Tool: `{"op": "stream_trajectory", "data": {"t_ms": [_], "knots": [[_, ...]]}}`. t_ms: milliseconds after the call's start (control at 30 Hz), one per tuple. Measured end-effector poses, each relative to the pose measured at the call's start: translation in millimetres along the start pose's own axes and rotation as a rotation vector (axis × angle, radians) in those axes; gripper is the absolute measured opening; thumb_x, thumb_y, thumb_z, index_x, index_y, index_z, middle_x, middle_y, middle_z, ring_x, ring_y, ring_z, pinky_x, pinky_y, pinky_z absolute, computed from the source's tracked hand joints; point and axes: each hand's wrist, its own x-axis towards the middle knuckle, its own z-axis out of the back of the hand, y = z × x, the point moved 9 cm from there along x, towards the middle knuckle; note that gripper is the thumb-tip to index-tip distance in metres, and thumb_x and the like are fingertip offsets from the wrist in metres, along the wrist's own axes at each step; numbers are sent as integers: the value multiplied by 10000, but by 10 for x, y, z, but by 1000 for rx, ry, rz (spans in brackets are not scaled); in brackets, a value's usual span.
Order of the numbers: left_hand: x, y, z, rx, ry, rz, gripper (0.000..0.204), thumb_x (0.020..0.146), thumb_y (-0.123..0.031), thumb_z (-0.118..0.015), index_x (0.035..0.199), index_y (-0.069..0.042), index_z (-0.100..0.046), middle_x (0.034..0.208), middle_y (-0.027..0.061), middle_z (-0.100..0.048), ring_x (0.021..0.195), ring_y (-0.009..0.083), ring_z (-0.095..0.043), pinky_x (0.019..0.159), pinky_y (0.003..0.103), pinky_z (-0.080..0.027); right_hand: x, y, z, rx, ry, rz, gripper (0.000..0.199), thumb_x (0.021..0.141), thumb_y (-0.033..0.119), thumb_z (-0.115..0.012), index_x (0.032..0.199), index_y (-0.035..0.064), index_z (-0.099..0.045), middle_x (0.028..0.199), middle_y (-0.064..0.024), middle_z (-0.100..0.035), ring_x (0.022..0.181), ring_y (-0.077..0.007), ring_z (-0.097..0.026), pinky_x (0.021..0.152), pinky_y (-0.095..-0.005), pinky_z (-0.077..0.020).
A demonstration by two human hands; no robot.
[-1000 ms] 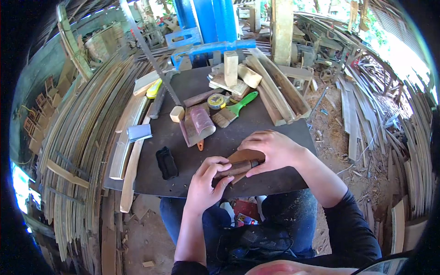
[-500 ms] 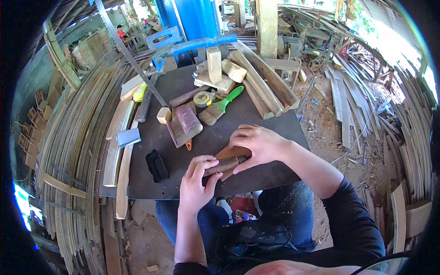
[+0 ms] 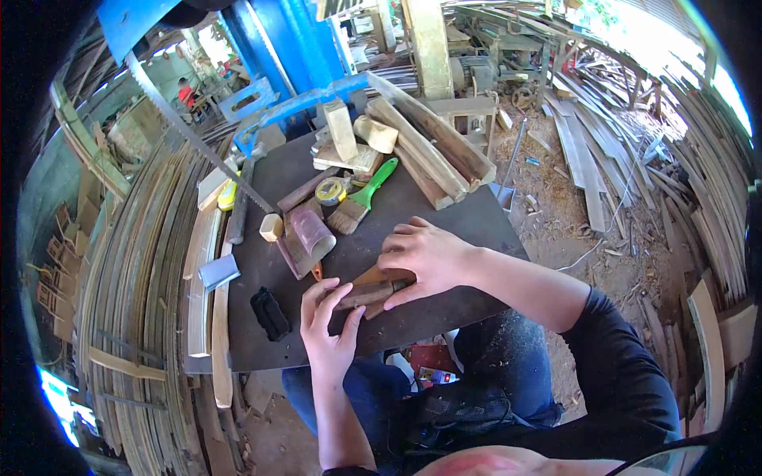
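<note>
On the dark tabletop (image 3: 444, 238), a short brown wooden piece (image 3: 361, 297) lies between my two hands, over a flat orange-brown piece (image 3: 370, 276) whose kind I cannot make out. My left hand (image 3: 329, 325) has its fingertips and thumb around the near-left end of the wooden piece. From the right, my right hand (image 3: 429, 254) arches over the other end, its thumb low and its fingers on the far side. That hand partly hides both pieces. A black, hollow, block-shaped object (image 3: 270, 313) sits left of my left hand.
Beyond my hands lie a curled sandpaper sheet (image 3: 311, 232), green-handled brush (image 3: 369, 194), tape measure (image 3: 330, 190) and wood blocks (image 3: 341, 131). A toothed saw blade (image 3: 186, 127) slants down to the table's left. Long boards (image 3: 432, 151) and stacked strips (image 3: 127, 278) flank the table.
The view has shifted and tilted, so the table and its things sit further left. My left fingers have slid a little toward the end of the wooden piece; my right hand keeps its grip.
</note>
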Motion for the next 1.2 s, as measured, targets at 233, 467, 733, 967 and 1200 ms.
{"op": "stream_trajectory", "data": {"t_ms": [233,467,733,967,1200], "knots": [[-22,156,-18,-70,40,54,619,877,30,-839,1449,-23,-608,1446,129,-591,1315,262,-615,1094,383,-520,12,50,-7,163,10,80,408,886,438,-830,1086,100,-717,1057,-80,-686,1072,-324,-667,928,-515,-539],[-71,399,-100,-254,-13,376,752,950,-18,-819,1607,-44,-453,1494,134,-586,1275,216,-645,1014,351,-563,-12,6,-90,166,-10,52,384,912,374,-812,1114,71,-687,1030,-105,-659,1025,-349,-691,872,-499,-596],[-75,417,-132,-163,0,298,635,942,-58,-846,1507,0,-561,1424,186,-627,1184,229,-693,879,314,-606,-9,-4,-91,81,89,-41,383,963,411,-758,1143,77,-699,1070,-104,-672,989,-347,-752,829,-494,-631],[-70,384,-113,-156,-14,308,637,942,-37,-837,1512,-2,-556,1397,167,-644,1166,223,-698,887,311,-597,-22,-20,-127,87,49,-22,375,993,401,-726,1173,74,-692,1084,-115,-664,917,-366,-765,809,-505,-640],[-86,441,-128,-236,-17,371,716,949,-5,-814,1581,-53,-482,1393,132,-637,1233,211,-662,983,336,-557,-19,7,-93,136,-32,-19,365,1022,373,-691,1240,80,-694,1080,-125,-674,913,-378,-767,807,-508,-640]]}}
